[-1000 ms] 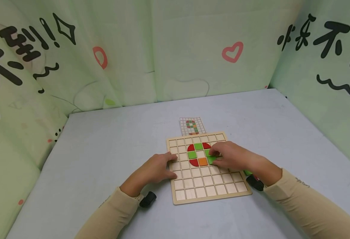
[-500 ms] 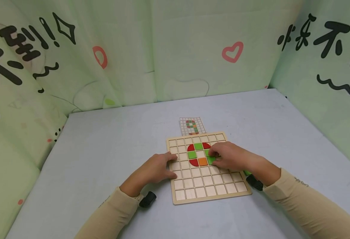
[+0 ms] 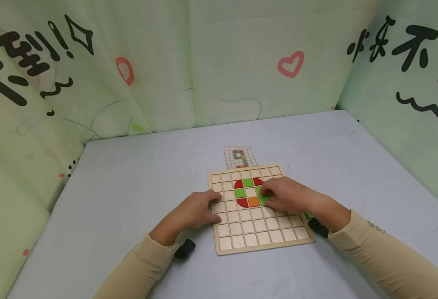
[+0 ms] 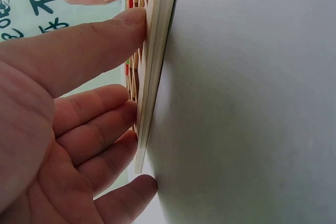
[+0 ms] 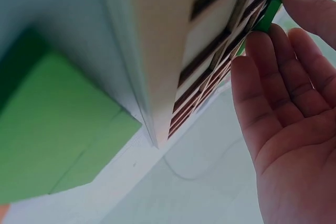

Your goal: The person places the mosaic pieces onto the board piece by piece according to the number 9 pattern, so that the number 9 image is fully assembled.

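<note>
The wooden board [image 3: 265, 248] lies on the counter [image 3: 155, 174], its near rows bare. My left grip [image 3: 197, 210] rests relaxed against its left edge, clasping nothing; the left wrist view shows the thumb touching the rim. Just right of the board sits a green piece [image 5: 68, 135], only a sliver from my head. The right wrist view reveals my right grip [image 3: 287, 195] pinching a green tile [image 5: 269, 11] at the board. Left of it lie red tiles [image 3: 242, 202] and an orange tile [image 3: 253, 201]; past the far edge, a gridded card [image 3: 240, 156], then the curtain [image 3: 233, 62].
</note>
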A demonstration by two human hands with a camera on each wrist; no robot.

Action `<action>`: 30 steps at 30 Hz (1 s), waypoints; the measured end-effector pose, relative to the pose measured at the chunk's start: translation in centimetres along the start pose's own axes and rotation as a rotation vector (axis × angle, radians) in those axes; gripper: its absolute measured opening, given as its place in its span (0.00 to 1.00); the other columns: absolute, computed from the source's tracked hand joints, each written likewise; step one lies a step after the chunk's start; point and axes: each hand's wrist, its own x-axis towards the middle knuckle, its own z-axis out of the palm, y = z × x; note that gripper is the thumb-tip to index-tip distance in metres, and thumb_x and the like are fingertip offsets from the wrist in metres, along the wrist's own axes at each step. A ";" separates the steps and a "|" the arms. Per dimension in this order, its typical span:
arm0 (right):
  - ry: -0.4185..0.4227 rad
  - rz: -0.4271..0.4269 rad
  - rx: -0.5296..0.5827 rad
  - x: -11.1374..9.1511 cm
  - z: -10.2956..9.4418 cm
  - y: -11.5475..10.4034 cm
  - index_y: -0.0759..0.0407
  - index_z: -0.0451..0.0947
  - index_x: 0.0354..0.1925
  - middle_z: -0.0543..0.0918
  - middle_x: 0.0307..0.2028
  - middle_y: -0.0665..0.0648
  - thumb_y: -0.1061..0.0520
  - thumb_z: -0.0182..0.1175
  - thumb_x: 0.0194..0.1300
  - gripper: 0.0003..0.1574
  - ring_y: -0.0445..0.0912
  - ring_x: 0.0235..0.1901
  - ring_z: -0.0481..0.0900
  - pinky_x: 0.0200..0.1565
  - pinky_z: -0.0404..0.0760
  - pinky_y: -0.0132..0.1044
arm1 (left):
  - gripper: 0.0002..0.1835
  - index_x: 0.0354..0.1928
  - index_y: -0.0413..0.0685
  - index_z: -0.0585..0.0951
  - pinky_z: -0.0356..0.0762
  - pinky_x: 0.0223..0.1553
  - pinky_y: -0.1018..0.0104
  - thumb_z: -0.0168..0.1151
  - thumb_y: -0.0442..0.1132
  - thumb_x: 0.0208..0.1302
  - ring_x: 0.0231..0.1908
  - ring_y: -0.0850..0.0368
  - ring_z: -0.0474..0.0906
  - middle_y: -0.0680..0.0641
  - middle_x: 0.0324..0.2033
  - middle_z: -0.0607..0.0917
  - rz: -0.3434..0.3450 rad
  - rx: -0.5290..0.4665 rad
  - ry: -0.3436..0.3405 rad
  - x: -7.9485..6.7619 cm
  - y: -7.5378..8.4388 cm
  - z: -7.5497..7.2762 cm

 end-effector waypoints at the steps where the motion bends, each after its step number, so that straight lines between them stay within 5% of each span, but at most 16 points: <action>1: 0.005 -0.003 -0.003 0.0 0.0 0.0 0.58 0.81 0.43 0.81 0.39 0.48 0.60 0.69 0.63 0.10 0.44 0.39 0.76 0.48 0.78 0.45 | 0.34 0.66 0.42 0.75 0.68 0.64 0.52 0.75 0.40 0.58 0.67 0.44 0.68 0.42 0.65 0.75 0.003 0.001 0.000 0.0 0.0 0.0; 30: -0.018 0.038 0.090 -0.5 -0.5 0.3 0.56 0.82 0.44 0.84 0.41 0.47 0.61 0.66 0.63 0.09 0.45 0.44 0.81 0.51 0.79 0.47 | 0.34 0.66 0.42 0.76 0.69 0.63 0.53 0.76 0.40 0.58 0.65 0.45 0.70 0.43 0.64 0.76 0.004 -0.001 0.003 0.1 -0.1 0.0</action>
